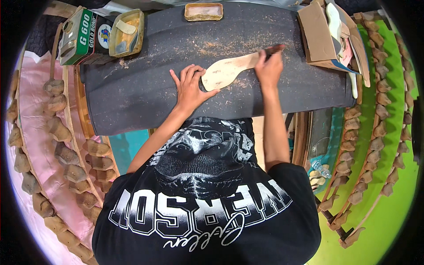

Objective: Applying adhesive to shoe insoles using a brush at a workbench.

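A pale, sole-shaped piece that looks like a shoe insole (223, 73) lies on the dark cloth of the worktable, its wide end to the left and its narrow end to the upper right. My left hand (191, 88) holds the wide end, thumb along the near edge and fingertips at the far edge, the other fingers spread on the cloth. At the narrow end, my right hand (268, 68) is closed round a dark brown tool (277, 48). Motion smears that tool, so its kind does not show. Brown smudges mark the insole's surface.
Brown shavings (251, 42) litter the dark cloth (150, 95). At the far left stand a green-and-white metal can (81, 37) and a tray (140, 44) with scraper-like pieces. A small box (204, 12) sits at the back, a cardboard box (316, 33) at right. Racks of shoe lasts (66, 152) flank me.
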Motion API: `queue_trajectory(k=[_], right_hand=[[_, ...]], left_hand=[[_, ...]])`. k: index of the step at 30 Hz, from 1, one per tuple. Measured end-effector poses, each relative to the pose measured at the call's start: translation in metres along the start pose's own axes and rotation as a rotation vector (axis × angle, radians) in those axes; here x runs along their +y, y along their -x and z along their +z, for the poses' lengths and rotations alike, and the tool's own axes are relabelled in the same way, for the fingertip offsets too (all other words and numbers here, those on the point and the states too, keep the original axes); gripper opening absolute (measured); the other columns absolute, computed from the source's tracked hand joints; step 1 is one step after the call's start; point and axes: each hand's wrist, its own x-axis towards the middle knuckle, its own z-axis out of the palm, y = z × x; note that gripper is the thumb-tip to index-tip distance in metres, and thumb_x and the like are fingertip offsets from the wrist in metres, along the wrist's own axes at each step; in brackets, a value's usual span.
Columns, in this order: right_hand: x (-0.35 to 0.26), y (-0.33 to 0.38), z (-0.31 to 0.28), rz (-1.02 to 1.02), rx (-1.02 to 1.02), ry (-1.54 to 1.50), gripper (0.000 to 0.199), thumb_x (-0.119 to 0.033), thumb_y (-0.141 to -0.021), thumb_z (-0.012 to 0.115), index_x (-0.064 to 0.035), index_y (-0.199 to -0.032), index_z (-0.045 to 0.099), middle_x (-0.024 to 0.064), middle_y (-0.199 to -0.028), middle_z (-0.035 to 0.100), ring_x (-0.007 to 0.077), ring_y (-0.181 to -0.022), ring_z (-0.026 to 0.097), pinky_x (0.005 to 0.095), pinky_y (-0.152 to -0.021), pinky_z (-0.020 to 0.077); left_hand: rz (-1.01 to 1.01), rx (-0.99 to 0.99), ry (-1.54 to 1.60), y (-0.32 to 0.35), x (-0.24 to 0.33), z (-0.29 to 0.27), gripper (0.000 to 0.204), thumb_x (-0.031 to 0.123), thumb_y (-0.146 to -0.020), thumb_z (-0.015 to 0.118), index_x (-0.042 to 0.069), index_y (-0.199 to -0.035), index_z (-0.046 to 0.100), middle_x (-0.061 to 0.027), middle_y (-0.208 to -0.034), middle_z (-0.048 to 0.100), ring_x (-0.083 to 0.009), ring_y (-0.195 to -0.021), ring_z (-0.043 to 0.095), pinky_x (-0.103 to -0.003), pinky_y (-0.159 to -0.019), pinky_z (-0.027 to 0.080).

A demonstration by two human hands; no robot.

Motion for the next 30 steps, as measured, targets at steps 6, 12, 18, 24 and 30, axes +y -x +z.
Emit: queue_trajectory(k=[6,12,18,24,30], right_hand=[[-0.108,0.08,0.031,-0.131,-0.524,-0.352,0.02,-0.013,-0.094,0.067,0.0034,-0.105,0.063,0.0252,-0.096,0.069,0.0459,-0.09,0.07,0.0512,-0.082,0.0568],[-0.026,0.017,0.013,0.117,-0.385,-0.138,0.026,-0.021,-0.098,0.069,0.0048,-0.099,0.067,0.0274,-0.094,0.071,0.0495,-0.086,0.07,0.0539,-0.076,0.0556],[-0.02,0.006,0.003,0.03,-0.198,0.029,0.019,-0.007,-0.096,0.067,0.0041,-0.11,0.062,0.0251,-0.097,0.07,0.0463,-0.088,0.07,0.051,-0.077,0.0565],[-0.091,0.082,0.028,-0.068,-0.528,-0.354,0.021,-0.013,-0.094,0.07,0.0048,-0.103,0.065,0.029,-0.095,0.069,0.051,-0.089,0.069,0.0536,-0.079,0.0567],[0.002,-0.006,-0.011,0.084,-0.116,-0.138,0.022,-0.016,-0.097,0.073,0.0026,-0.106,0.064,0.0245,-0.092,0.072,0.0442,-0.084,0.072,0.0502,-0.072,0.056]], left_hand=[[0.011,0.016,-0.056,0.004,-0.018,0.017,0.076,0.055,-0.067,0.094,0.008,-0.122,0.072,-0.0023,-0.135,0.06,-0.0282,-0.144,0.045,-0.077,-0.122,-0.002],[-0.012,0.002,0.0,0.0,0.002,-0.001,0.076,0.055,-0.067,0.094,0.008,-0.122,0.072,-0.0027,-0.135,0.06,-0.0282,-0.145,0.045,-0.077,-0.122,-0.003],[-0.013,-0.01,0.002,0.001,0.002,-0.002,0.075,0.053,-0.067,0.094,0.008,-0.123,0.071,-0.0027,-0.135,0.06,-0.0283,-0.145,0.044,-0.077,-0.122,-0.004],[0.0,0.006,-0.009,0.0,-0.01,0.008,0.075,0.051,-0.066,0.095,0.008,-0.123,0.071,-0.0026,-0.135,0.061,-0.0288,-0.144,0.045,-0.077,-0.122,-0.003],[-0.003,-0.001,0.009,0.001,-0.001,-0.002,0.075,0.052,-0.067,0.095,0.007,-0.123,0.071,-0.0024,-0.134,0.061,-0.029,-0.144,0.045,-0.077,-0.122,-0.003]])
